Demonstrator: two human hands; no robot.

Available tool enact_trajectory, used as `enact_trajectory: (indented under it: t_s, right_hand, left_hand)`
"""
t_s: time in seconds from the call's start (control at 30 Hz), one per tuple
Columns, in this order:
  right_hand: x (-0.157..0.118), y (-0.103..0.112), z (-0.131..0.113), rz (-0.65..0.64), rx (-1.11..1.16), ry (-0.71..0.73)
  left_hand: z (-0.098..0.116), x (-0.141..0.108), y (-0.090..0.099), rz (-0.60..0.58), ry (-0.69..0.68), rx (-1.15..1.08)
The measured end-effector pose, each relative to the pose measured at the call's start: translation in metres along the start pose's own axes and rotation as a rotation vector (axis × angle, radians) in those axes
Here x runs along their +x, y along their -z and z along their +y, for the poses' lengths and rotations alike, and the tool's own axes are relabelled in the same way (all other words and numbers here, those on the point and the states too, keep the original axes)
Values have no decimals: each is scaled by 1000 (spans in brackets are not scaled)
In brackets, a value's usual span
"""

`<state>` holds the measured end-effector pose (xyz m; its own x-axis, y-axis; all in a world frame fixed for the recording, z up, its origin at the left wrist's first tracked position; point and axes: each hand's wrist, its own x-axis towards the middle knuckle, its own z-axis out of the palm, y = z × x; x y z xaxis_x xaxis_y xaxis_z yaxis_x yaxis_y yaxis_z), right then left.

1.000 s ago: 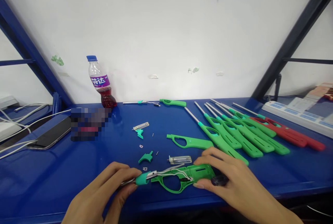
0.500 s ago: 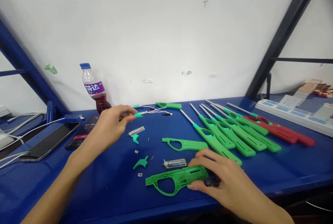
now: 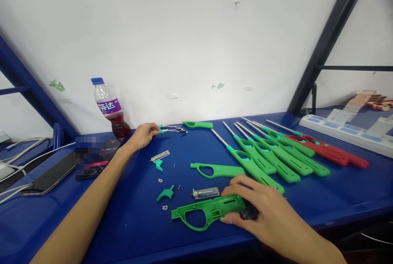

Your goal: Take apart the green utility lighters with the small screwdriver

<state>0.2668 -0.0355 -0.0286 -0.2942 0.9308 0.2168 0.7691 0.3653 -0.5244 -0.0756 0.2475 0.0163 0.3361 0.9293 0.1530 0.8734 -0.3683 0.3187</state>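
Near the wall, my left hand (image 3: 144, 135) pinches a small teal piece with thin wires (image 3: 164, 131), beside other wired parts at the table's back. My right hand (image 3: 260, 210) grips the end of a green lighter casing half (image 3: 211, 210), its hollow side up. A dark object (image 3: 249, 213), partly hidden, is tucked under the same palm. Just behind the casing lies a clear fuel tank (image 3: 206, 192), and farther back another green casing half (image 3: 217, 170). Teal triggers (image 3: 166, 193), tiny metal bits and a second clear tank (image 3: 160, 156) lie to the left.
Several green lighters (image 3: 273, 161) and red ones (image 3: 328, 149) lie at the right, in front of a white power strip (image 3: 344, 135). A drink bottle (image 3: 112, 110) and phones (image 3: 52, 174) with cables stand and lie at the left. A wall (image 3: 190, 51) closes the back.
My left hand has moved back toward the wall and lower, carrying the teal piece with its wires to the other wired parts. My right hand stays on the green casing half.
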Motion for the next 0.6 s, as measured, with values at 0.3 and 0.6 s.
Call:
enact_trajectory:
  t_s: [0.3,0.6]
  right_hand:
    - [0,0,-1,2,-17,-3]
    - [-1,-2,-1,22,-74,7]
  left_hand:
    - [-17,6,-16,44,-21,108]
    - [-14,-2,-18,147,11,303]
